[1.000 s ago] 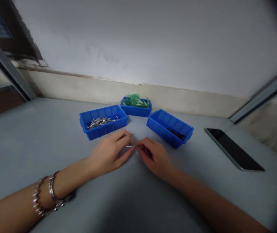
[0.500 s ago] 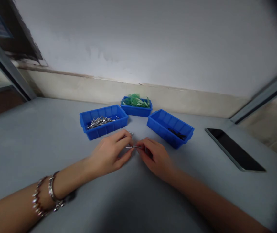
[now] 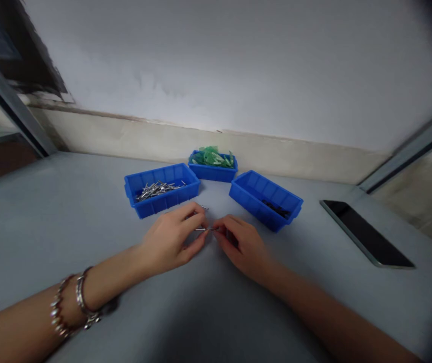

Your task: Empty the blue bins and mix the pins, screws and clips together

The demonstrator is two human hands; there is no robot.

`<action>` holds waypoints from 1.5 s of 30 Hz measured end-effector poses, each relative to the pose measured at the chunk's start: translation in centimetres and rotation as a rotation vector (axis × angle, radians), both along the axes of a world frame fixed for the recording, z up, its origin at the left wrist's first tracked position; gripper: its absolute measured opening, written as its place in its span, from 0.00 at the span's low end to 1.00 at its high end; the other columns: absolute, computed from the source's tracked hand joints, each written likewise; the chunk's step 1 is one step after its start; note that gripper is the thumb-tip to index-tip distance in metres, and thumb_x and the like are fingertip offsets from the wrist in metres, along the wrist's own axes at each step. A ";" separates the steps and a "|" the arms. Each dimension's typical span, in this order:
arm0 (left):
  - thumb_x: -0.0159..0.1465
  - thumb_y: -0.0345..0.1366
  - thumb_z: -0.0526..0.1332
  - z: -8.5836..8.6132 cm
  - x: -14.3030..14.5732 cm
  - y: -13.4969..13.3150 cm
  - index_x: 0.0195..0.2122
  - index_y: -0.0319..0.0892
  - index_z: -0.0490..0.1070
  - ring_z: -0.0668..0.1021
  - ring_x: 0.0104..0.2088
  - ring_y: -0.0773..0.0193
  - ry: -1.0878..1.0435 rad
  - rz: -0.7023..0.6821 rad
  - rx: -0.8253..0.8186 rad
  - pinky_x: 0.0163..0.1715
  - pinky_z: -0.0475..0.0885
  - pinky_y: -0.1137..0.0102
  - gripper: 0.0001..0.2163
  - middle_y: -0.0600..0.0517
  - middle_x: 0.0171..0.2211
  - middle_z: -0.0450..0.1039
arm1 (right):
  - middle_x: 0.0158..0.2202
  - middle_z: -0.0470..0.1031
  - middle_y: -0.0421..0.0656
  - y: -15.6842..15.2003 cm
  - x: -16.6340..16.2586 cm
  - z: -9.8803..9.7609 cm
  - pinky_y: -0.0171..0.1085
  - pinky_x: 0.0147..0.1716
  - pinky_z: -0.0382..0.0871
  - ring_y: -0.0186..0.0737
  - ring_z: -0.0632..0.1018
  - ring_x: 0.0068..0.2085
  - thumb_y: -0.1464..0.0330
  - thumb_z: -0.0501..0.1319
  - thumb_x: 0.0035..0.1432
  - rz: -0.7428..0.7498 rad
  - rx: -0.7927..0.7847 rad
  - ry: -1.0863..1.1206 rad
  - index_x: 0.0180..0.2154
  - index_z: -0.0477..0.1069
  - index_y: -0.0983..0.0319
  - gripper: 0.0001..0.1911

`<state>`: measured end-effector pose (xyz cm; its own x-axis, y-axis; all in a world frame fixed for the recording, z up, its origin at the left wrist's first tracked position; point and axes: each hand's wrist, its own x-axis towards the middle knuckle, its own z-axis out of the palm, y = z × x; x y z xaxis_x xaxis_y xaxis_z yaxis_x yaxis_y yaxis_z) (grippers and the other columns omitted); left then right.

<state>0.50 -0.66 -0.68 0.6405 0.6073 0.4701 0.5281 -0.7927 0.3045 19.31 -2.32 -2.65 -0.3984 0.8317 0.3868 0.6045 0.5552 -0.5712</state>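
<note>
No writing, label, brand, number or sign can be read anywhere in this view.

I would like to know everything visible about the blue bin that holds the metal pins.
The blue bin is an open, oblong box, apparently plastic, with ribbed walls and a lip at its left end. It stands upright, turned at an angle, on the grey table, its far end near the bin of green pieces. Thin, shiny pins lie jumbled inside, leaving some floor bare. The left hand is just in front; I cannot tell whether they touch.
</note>
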 end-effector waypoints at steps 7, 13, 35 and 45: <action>0.61 0.31 0.53 0.1 0.0 0.0 0.34 0.40 0.67 0.72 0.36 0.64 -0.009 -0.003 0.012 0.35 0.70 0.68 0.05 0.48 0.36 0.67 | 0.29 0.68 0.40 -0.1 0.0 0.0 0.34 0.29 0.62 0.33 0.69 0.30 0.74 0.52 0.58 -0.011 0.003 0.003 0.35 0.67 0.61 0.06; 0.61 0.32 0.52 0.1 0.0 -0.1 0.34 0.39 0.67 0.72 0.35 0.64 -0.006 0.003 0.019 0.35 0.70 0.68 0.05 0.48 0.36 0.67 | 0.29 0.68 0.40 0.0 0.1 -0.1 0.34 0.29 0.62 0.33 0.69 0.30 0.73 0.52 0.58 -0.006 -0.002 -0.007 0.35 0.67 0.62 0.06; 0.61 0.31 0.53 0.0 0.0 -0.1 0.34 0.39 0.67 0.72 0.35 0.63 -0.012 0.003 0.018 0.34 0.70 0.68 0.05 0.48 0.36 0.67 | 0.30 0.68 0.40 -0.1 0.0 0.1 0.33 0.28 0.61 0.34 0.69 0.30 0.74 0.52 0.58 -0.001 -0.006 -0.017 0.35 0.67 0.62 0.06; 0.61 0.31 0.53 0.0 0.0 0.0 0.35 0.39 0.67 0.72 0.36 0.63 -0.011 -0.005 0.023 0.34 0.69 0.68 0.05 0.48 0.36 0.67 | 0.30 0.69 0.41 -0.1 0.1 -0.1 0.33 0.29 0.61 0.34 0.69 0.31 0.74 0.52 0.58 0.011 0.002 0.001 0.35 0.67 0.61 0.06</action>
<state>0.53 -0.69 -0.68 0.6382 0.5927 0.4913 0.5207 -0.8024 0.2916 19.42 -2.40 -2.80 -0.4072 0.8266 0.3886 0.5981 0.5628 -0.5705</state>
